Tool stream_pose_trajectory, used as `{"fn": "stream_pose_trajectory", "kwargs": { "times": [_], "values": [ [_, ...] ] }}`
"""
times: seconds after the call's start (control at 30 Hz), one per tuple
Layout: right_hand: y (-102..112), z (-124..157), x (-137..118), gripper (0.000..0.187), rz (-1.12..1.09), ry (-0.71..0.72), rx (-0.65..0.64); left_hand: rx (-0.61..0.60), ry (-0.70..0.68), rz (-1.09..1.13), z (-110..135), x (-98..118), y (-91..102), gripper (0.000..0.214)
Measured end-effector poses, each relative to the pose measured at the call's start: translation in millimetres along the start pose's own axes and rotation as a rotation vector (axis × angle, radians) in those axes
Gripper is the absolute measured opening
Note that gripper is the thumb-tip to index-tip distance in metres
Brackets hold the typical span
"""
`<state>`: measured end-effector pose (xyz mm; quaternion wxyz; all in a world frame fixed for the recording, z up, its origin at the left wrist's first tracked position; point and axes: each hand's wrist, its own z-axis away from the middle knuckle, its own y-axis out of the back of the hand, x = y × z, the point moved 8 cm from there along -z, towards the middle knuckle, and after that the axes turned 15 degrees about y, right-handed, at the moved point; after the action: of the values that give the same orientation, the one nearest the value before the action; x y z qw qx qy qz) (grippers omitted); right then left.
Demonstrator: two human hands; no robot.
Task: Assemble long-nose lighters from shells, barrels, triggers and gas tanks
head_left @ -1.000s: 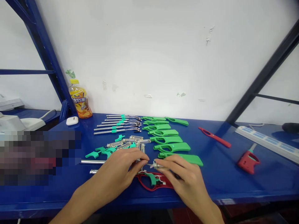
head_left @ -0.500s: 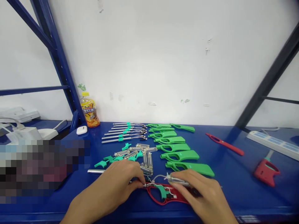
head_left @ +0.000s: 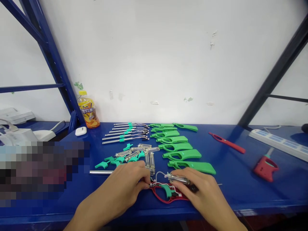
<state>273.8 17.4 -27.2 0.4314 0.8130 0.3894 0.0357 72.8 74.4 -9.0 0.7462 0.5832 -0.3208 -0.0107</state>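
My left hand (head_left: 128, 183) is closed in a pinch at the narrow front end of a red lighter shell half (head_left: 166, 201). A metal lighter tube (head_left: 101, 172) sticks out to the left behind that hand. In the shell sit a green trigger (head_left: 166, 191) and white wires. My right hand (head_left: 204, 192) grips a clear fuel tank (head_left: 179, 178) between thumb and fingers, above the shell. From the tank's left end a thin white hose (head_left: 158, 173) curves towards the shell's front. Something dark, partly hidden, is also under my right fingers.
Behind my hands lie loose green triggers (head_left: 102, 165), clear tanks (head_left: 147, 158) and metal tubes with wires (head_left: 113, 141). Several green shell halves (head_left: 185, 155) form a column. Rightward are a red shell half (head_left: 228, 144), a red lighter body (head_left: 266, 168) and a power strip (head_left: 279, 144). A bottle (head_left: 89, 112) stands back left.
The whole view has shifted slightly, so things appear a little higher and further left. My right hand has tilted the tank a little; my left hand keeps its pinch at the shell's front.
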Motion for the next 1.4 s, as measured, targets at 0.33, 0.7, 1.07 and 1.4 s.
{"fn": "stream_pose_trajectory", "kwargs": {
  "times": [0.33,0.7,1.07,1.4],
  "values": [
    [7.5,-1.7,1.2,0.019,-0.120,-0.055,0.044,-0.027,0.063,-0.024,0.3,-3.8,3.6,0.020],
    [10.0,-0.8,6.3,0.020,-0.169,-0.063,0.020,0.004,0.102,-0.079,4.1,-14.7,10.7,0.021],
    [2.5,0.7,3.3,0.015,-0.250,-0.108,-0.126,0.033,0.000,-0.214,7.4,-0.2,1.5,0.027],
    [6.4,-2.0,-4.3,0.017,-0.227,-0.078,-0.122,0.044,-0.083,-0.198,1.0,10.6,-9.8,0.026]
  ]
}}
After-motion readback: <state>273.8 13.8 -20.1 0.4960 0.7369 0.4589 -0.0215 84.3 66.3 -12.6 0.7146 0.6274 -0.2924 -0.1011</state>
